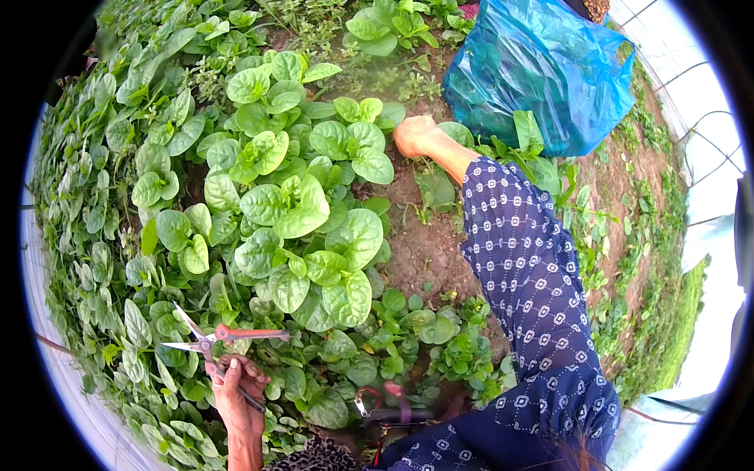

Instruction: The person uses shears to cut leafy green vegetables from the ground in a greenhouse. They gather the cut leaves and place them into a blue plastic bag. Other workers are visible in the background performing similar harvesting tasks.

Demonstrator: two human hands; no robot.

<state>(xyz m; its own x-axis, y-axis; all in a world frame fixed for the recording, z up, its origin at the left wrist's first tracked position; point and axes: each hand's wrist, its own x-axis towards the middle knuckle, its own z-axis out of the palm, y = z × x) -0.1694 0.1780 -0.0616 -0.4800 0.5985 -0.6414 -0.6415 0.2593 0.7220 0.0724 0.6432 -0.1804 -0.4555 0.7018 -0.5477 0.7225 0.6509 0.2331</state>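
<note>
Scissors (206, 343) with red handles sit in the left hand (236, 386) at the lower left of the head view. The hand is closed on them, its fingers curled round the lower handle, while the upper handle juts out to the right over the leaves. The two blades stand apart in a narrow V and point up and to the left, their tips among small leaves at the edge of the bed. The wrist comes up from the bottom edge, next to a spotted sleeve (314, 459). The right hand does not show.

Just above and to the right of the scissors grows a thick clump of leafy greens (298, 212) with broad, rounded, glossy leaves. Smaller plants of the same kind spread over the whole left side. To the right of the clump lies a patch of bare brown soil (424, 243).

A leg in dark blue patterned trousers (534, 290) stretches from the lower right up toward the middle. Its bare foot (415, 135) rests on the soil, touching the outer leaves of the clump. Beyond the foot, a blue plastic bag (542, 71) lies on the ground at the top right, a few leaves leaning against it.

Near the bottom centre, half hidden among low leaves, is what may be a second red-handled tool (385, 404); it is too dark there to be sure.
</note>
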